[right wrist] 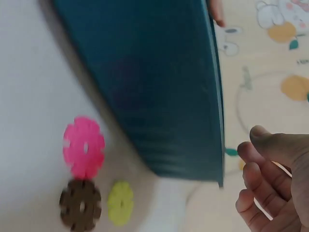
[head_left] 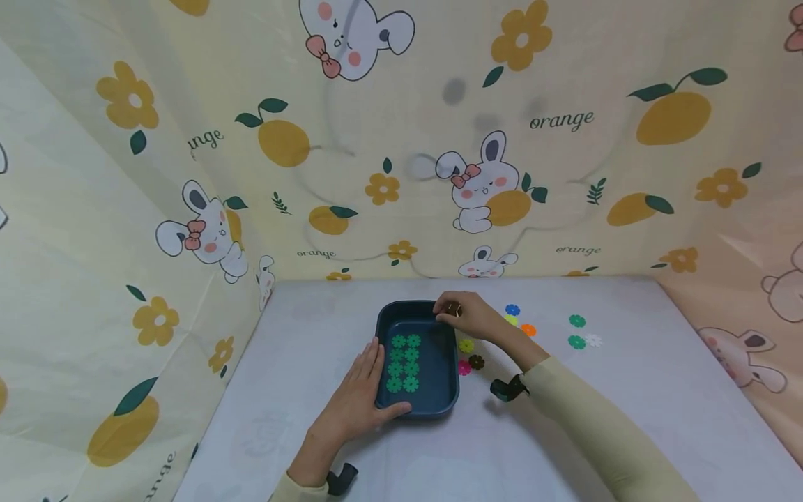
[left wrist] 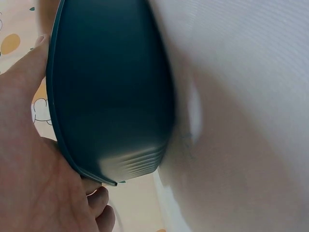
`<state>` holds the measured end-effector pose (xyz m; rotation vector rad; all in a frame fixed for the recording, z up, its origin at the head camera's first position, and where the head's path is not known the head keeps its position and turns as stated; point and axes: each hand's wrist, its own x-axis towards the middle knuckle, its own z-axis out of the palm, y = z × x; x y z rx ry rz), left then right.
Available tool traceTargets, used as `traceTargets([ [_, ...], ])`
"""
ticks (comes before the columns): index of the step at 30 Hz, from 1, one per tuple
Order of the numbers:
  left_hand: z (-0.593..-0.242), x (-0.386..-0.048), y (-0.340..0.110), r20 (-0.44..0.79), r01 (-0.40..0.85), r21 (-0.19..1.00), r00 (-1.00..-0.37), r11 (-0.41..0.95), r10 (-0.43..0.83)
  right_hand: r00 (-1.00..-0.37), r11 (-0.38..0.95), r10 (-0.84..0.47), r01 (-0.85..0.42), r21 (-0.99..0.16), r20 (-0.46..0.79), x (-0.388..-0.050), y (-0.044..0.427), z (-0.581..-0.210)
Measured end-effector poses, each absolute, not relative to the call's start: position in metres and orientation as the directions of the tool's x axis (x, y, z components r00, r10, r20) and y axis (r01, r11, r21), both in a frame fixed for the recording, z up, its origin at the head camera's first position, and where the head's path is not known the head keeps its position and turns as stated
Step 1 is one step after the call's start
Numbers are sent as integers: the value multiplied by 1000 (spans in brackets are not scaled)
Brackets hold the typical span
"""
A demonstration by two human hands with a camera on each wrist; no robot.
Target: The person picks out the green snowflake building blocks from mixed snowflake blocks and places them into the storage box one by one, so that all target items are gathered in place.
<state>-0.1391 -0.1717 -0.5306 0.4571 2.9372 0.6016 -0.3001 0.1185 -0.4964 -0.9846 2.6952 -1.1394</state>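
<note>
A dark blue-green tray stands on the table with several green flower-shaped discs lying inside in two columns. My left hand rests against the tray's left side, fingers straight, the thumb at the front rim. Up close, the left wrist view shows that hand along the tray wall. Over the tray's far right corner is my right hand, its fingers loosely bent. From the right wrist, the hand shows no disc at its fingertips; a dark patch between the fingers in the head view is unclear.
Right of the tray lie pink, brown and yellow discs. Farther back are blue and orange ones. More green discs and a white disc lie farther right. A patterned cloth hangs behind the table.
</note>
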Motion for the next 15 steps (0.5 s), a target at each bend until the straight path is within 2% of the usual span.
traceTargets([
  [9, -531, -138, -172, -46, 260, 390, -953, 883, 301, -859, 602, -457, -489, -631, 230, -288, 165, -493],
  [15, -531, -139, -172, -47, 263, 391, -951, 882, 304, -898, 641, -391, -423, -641, 202, -277, 196, -494],
])
